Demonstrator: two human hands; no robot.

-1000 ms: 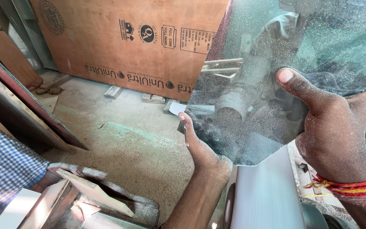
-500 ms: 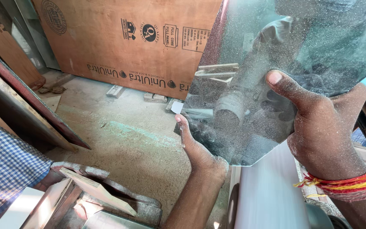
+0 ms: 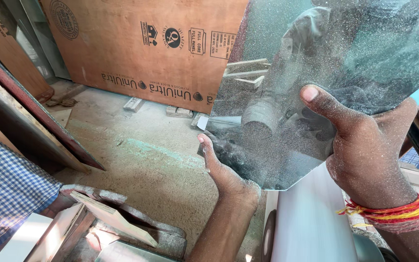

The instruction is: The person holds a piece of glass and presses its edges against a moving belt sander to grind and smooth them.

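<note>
Above the dusty floor [image 3: 136,160], glass pane [image 3: 345,58] still gripped by left hand [image 3: 224,167], right hand [image 3: 364,145], raised slightly higher.

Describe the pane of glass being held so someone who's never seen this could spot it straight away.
Find the big brown board leaning at the back; right of it, both hands grip a dusty glass pane. Unlike the opaque wood around it, it is see-through, greenish, with angled cut corners.
</note>
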